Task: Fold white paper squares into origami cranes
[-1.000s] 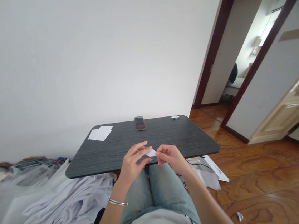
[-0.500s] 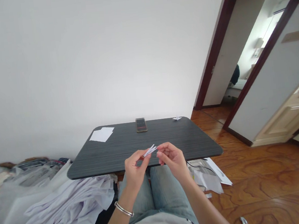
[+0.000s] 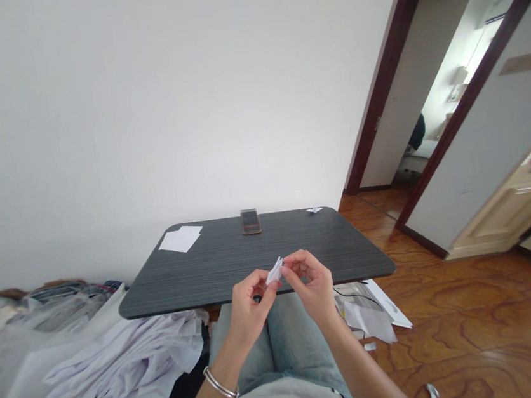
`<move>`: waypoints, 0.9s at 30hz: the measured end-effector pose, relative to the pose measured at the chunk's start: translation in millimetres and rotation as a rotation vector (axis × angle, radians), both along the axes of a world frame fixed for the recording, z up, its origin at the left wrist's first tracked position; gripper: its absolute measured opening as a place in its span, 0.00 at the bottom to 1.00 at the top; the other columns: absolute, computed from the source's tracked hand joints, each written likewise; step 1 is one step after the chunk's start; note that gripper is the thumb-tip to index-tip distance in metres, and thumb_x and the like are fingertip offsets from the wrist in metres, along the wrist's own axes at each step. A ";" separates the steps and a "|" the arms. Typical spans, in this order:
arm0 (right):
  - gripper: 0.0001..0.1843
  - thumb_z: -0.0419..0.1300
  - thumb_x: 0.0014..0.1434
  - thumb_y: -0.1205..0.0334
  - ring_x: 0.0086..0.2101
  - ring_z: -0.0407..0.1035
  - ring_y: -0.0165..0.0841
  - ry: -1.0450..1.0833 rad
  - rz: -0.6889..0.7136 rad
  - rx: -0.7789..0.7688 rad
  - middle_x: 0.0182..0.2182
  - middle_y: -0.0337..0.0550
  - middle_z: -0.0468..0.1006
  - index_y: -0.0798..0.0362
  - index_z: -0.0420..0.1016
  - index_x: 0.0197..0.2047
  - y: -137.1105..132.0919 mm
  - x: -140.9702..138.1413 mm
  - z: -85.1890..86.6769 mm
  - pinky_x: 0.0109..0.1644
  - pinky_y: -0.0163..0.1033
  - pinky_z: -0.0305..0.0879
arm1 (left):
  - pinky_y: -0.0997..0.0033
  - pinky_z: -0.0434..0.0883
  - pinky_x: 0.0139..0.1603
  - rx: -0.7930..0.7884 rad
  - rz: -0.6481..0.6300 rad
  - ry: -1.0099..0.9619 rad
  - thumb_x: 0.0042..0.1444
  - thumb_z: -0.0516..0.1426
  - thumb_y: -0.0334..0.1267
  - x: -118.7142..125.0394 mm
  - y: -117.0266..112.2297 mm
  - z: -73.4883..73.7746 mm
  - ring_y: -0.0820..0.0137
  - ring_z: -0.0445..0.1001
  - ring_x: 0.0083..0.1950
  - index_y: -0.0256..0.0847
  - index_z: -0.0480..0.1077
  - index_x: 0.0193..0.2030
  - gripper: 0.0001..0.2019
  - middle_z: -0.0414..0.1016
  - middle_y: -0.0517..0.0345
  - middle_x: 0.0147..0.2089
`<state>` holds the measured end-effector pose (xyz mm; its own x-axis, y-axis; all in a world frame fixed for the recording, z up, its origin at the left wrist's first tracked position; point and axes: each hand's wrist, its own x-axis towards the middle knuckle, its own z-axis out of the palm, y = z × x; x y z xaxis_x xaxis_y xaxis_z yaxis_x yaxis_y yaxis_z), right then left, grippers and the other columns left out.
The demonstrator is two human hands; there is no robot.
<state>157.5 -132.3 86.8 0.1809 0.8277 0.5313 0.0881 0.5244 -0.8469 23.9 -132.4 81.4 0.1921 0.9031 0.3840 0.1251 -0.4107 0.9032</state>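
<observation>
A small piece of folded white paper [image 3: 274,271] is held up over the near edge of the dark table [image 3: 224,261]. My left hand [image 3: 252,299] pinches its lower left part between thumb and fingers. My right hand [image 3: 309,277] is closed at the paper's upper right edge, thumb and fingertips pinching there. The fingers cover part of the folds.
White paper sheets [image 3: 180,239] lie at the table's back left, a phone-like device [image 3: 250,222] stands at the back middle, and a small folded white paper figure [image 3: 314,210] sits at the back right. Piled white cloth [image 3: 125,362] lies left of the table.
The folded paper has turned more upright and moved slightly right. My left hand has shifted right, and my right hand's fingertips have closed on the paper's edge.
</observation>
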 end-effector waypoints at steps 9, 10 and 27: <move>0.04 0.60 0.53 0.63 0.24 0.65 0.28 0.102 0.129 -0.090 0.24 0.37 0.71 0.52 0.68 0.31 -1.0 0.4 3.0 0.28 0.33 0.62 | 0.76 0.65 0.28 -0.020 -0.026 0.017 0.56 0.54 0.41 -0.9 -1.2 -0.1 0.72 0.69 0.28 0.36 0.71 0.34 0.10 0.72 0.57 0.28; 0.04 0.60 0.53 0.62 0.24 0.65 0.28 0.097 0.138 -0.097 0.24 0.37 0.71 0.52 0.69 0.31 -1.0 0.6 3.1 0.28 0.33 0.62 | 0.76 0.65 0.28 -0.018 -0.027 0.021 0.56 0.54 0.41 -1.0 -1.3 -0.2 0.72 0.69 0.28 0.36 0.71 0.34 0.10 0.72 0.58 0.28; 0.04 0.58 0.55 0.63 0.22 0.63 0.26 0.006 0.241 -0.046 0.23 0.38 0.72 0.53 0.68 0.30 6.1 13.0 1.1 0.24 0.31 0.57 | 0.75 0.69 0.30 -0.046 -0.062 -0.002 0.55 0.55 0.41 -5.2 1.1 6.4 0.70 0.73 0.32 0.38 0.74 0.46 0.15 0.79 0.51 0.39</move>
